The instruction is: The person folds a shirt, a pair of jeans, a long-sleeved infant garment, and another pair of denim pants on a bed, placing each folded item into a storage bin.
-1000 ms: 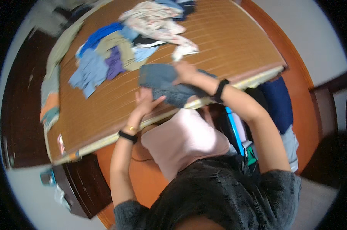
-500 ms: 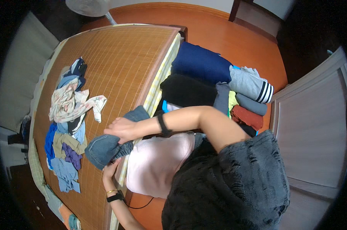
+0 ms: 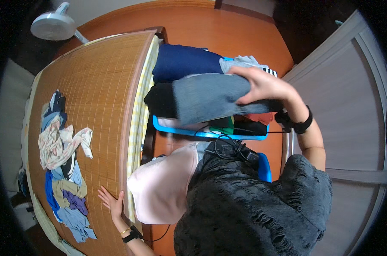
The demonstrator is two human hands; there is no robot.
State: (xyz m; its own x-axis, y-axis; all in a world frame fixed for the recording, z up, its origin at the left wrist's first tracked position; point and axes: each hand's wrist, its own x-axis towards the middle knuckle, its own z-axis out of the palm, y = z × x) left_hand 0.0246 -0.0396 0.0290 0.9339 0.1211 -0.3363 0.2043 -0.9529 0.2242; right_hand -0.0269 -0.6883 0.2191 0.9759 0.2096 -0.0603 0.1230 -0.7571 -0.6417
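My right hand [image 3: 267, 84] grips folded jeans [image 3: 208, 97], thumb on top, fingers at the far edge. The blue-grey denim is slightly smeared by motion. It hangs over a blue basket [image 3: 227, 136] holding several folded clothes and hides part of them. Beside the jeans show a navy folded garment [image 3: 185, 62], a black one [image 3: 161, 100] and a rust-red one [image 3: 262, 117]. My left hand [image 3: 112, 205] rests near the bed's edge on the bamboo mat [image 3: 104, 85], fingers spread, nothing in it.
Loose clothes lie along the mat's left part, among them a floral top [image 3: 57, 143], a khaki piece [image 3: 74, 186] and a striped blue piece [image 3: 76, 224]. A white fan [image 3: 53, 25] stands beyond the bed. A pale panelled door [image 3: 338, 106] bounds the right side.
The jeans have gone from the bed's edge to over the basket, carried by my right hand. My left hand has let go of them and opened on the mat. The view has shifted right.
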